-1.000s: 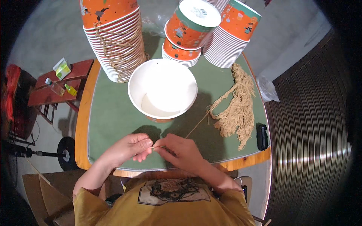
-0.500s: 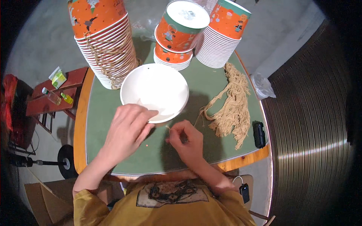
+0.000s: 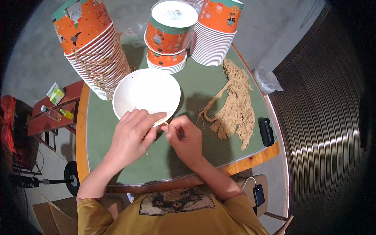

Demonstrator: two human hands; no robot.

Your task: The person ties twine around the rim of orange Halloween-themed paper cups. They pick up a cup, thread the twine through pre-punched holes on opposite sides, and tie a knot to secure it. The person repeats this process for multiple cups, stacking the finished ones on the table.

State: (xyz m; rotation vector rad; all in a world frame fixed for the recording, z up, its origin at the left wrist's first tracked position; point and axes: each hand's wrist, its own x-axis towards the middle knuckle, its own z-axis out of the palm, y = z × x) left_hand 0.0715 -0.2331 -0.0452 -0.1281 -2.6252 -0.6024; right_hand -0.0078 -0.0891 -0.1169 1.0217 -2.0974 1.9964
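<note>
A white paper bowl [image 3: 147, 96] lies open side up on the green table [image 3: 203, 90]. My left hand [image 3: 131, 135] grips its near rim, thumb over the edge. My right hand [image 3: 184, 135] sits just to the right of that rim, fingers pinched on the end of a thin tan string [image 3: 166, 123] at the bowl's edge. A bundle of tan strings [image 3: 235, 105] lies on the table to the right of my hands.
Tall stacks of orange printed paper bowls [image 3: 92, 51] stand at the back left, middle [image 3: 168, 39] and back right [image 3: 217, 33]. A black phone-like object [image 3: 266, 131] lies near the right edge. A small red bench [image 3: 55, 113] with bottles stands left.
My left hand moved up from the table's front edge onto the bowl's near rim. My right hand followed toward the rim, still pinching the string.
</note>
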